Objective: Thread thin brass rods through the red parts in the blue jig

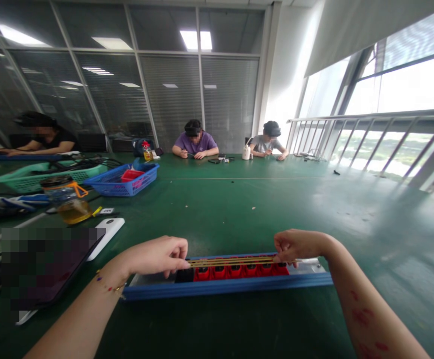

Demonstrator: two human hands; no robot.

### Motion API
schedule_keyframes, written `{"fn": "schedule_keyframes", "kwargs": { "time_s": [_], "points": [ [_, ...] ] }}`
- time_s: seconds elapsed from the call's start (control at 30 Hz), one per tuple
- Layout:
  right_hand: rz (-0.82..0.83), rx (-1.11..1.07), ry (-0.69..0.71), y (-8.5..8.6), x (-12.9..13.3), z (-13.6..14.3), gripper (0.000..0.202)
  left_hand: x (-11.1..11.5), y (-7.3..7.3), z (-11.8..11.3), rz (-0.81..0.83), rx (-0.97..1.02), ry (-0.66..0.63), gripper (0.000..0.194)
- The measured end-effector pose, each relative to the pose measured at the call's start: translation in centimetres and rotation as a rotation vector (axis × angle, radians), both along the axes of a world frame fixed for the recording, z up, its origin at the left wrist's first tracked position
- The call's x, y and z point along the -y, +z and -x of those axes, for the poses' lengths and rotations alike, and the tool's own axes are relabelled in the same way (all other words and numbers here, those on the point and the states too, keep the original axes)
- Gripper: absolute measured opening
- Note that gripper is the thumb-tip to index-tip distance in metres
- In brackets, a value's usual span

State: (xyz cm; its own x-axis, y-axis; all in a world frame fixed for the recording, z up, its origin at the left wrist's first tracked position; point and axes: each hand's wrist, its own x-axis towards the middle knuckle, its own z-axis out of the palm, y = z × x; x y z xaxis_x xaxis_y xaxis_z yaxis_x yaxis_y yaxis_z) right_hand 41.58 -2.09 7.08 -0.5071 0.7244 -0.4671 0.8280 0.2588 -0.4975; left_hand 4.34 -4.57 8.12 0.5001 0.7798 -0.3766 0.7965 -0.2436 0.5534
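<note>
Several thin, straight yellow strands [232, 262] run side by side between my hands, just over a long blue-edged tray [228, 286]. My left hand [164, 254] pinches their left end between thumb and fingers. At the other end, my right hand [292, 245] is closed on them with bent fingers. I cannot tell whether they are rods or stretched bands. Under the strands, a row of red holders [220, 273] with dark centres fills the middle of the tray. A black block [184, 276] sits at the row's left end.
On the left lie a tablet-like device [60, 269], a white object [107, 238], and a jar of amber liquid [71, 207]. Beyond are a blue basket [127, 187] and a green basket [18, 182]. Several people sit around the green table [217, 209].
</note>
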Motion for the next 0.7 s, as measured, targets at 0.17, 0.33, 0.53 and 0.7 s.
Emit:
{"fn": "schedule_keyframes", "kwargs": {
  "time_s": [0.17, 0.33, 0.53, 0.7],
  "points": [
    [-0.004, -0.028, 0.029, -0.2, -0.2, -0.2, 0.041, 0.1, 0.2, -0.1, -0.015, -0.017, 0.000, 0.029],
    [-0.164, 0.017, 0.059, 0.3, -0.1, -0.2, 0.042, 0.0, 0.4, 0.2, -0.079, -0.056, 0.004, 0.036],
    [-0.232, 0.019, 0.070, 0.8, 0.2, 0.2, 0.041, -0.2, 0.7, 0.4, -0.159, -0.067, -0.035, 0.032],
    [-0.251, -0.008, 0.089, 0.7, 0.3, 0.4, 0.032, -0.2, 0.7, 0.1, -0.173, -0.039, -0.022, 0.024]
  ]
}}
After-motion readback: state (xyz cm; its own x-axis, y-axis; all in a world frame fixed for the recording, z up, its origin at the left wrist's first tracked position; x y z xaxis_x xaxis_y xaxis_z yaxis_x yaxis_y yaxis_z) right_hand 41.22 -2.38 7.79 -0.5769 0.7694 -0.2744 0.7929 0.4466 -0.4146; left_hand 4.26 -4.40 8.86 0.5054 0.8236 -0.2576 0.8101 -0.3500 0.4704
